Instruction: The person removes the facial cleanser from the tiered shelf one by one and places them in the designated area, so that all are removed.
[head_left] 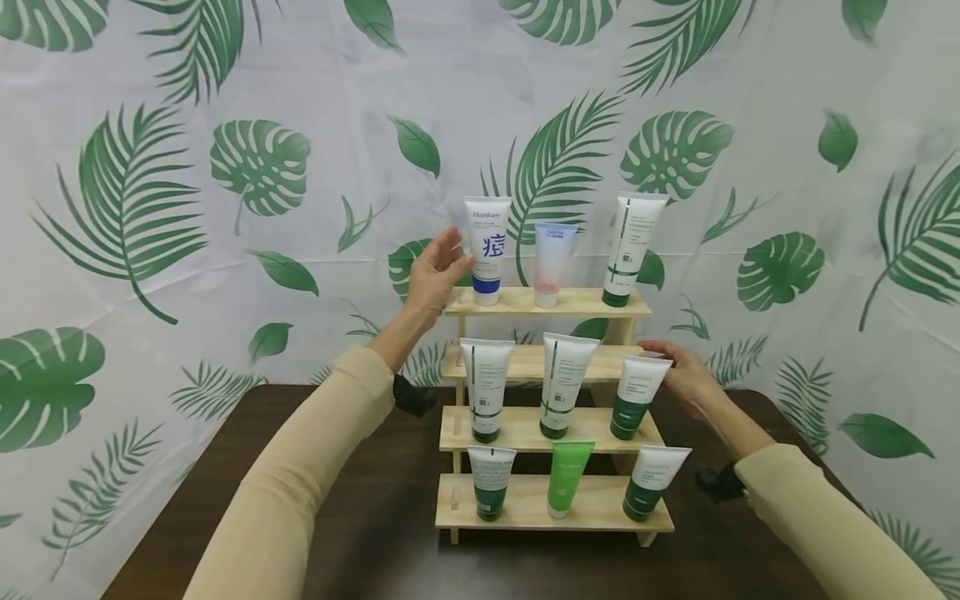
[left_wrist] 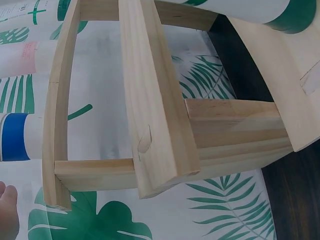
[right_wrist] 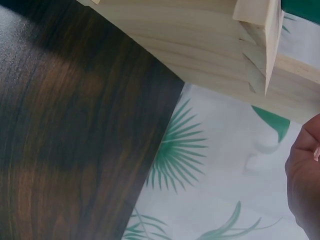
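Observation:
A stepped wooden display stand (head_left: 555,502) holds several squeeze tubes upright, caps down. My left hand (head_left: 435,271) is raised beside the white-and-blue tube (head_left: 487,250) on the top step, fingers loosely extended and holding nothing. Further along that step stand a pale blue-and-pink tube (head_left: 555,262) and a white-and-green tube (head_left: 636,247). My right hand (head_left: 684,377) is at the right end of the step below, its fingers reaching toward the wood behind a short white-and-green tube (head_left: 639,397). That tube partly hides it. The right wrist view shows only part of this hand (right_wrist: 306,172).
Two tall white-and-green tubes (head_left: 487,388) share the third step with the short one. On the lowest step, a bright green tube (head_left: 570,478) stands between two white-and-green tubes (head_left: 655,482). The stand is on a dark wooden table (head_left: 360,508), before a leaf-print cloth (head_left: 315,167).

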